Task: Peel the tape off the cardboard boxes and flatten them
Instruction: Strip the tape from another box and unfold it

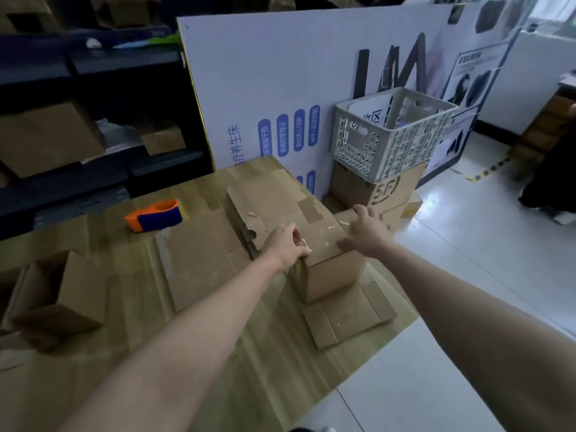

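Note:
A closed brown cardboard box (330, 272) stands on the wooden table (199, 353), sealed with clear tape (324, 236) across its top. My left hand (288, 244) pinches the tape at the box's near-left top edge. My right hand (367, 230) lies flat on the top right corner, fingers spread, holding the box down. Behind the box lies a stack of flattened boxes (268, 204). More flat cardboard (199, 260) lies to the left, and another flat piece (346, 316) lies in front of the box.
An orange and blue tape dispenser (156, 215) sits at the table's back left. An open box (56, 297) lies on its side at the left. A grey plastic crate (389, 132) rests on an SF carton (380, 185) beyond the table. White tiled floor spreads to the right.

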